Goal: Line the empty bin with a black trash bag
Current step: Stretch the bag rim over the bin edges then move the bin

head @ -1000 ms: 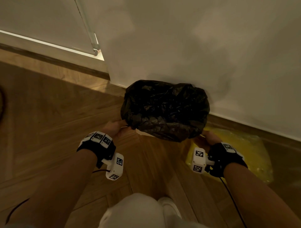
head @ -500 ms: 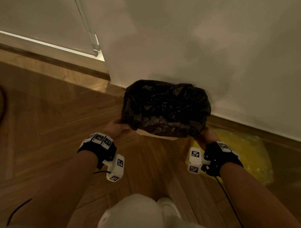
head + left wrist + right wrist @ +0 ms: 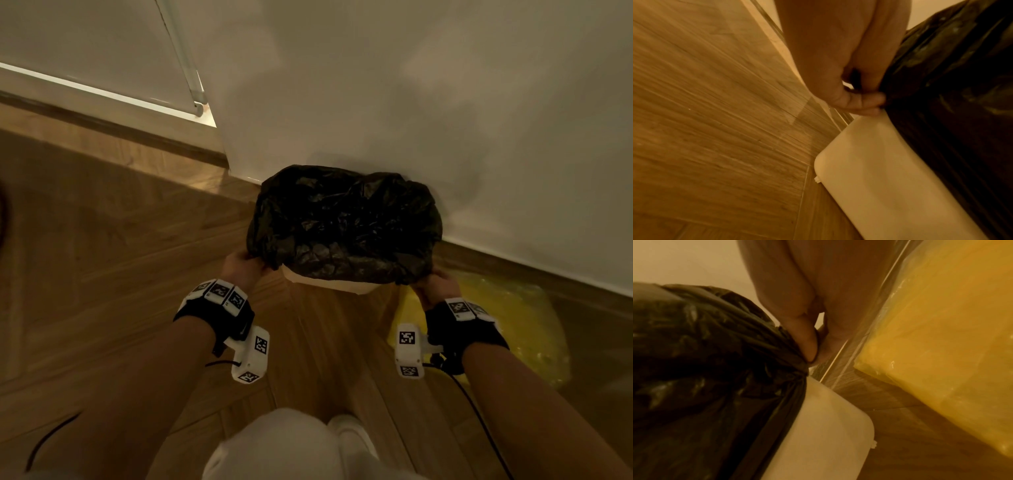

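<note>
The cream bin (image 3: 329, 286) stands on the floor against the wall, black trash bag (image 3: 346, 222) draped over its rim. Left hand (image 3: 241, 265) and right hand (image 3: 433, 284) each pinch the bag's hem at the near corners; the uncovered bin wall lies directly below both grips.

A crinkled glossy black plastic trash bag (image 3: 342, 226) drapes over a cream-white plastic bin (image 3: 329, 285), beside a bright yellow package in clear plastic film (image 3: 513, 322). The brown wood-grain plank floor (image 3: 120, 257) meets an off-white wall (image 3: 411, 85); both wrists wear black bands (image 3: 219, 318) carrying white blocks with black-and-white square-pattern markers (image 3: 261, 344)
</note>
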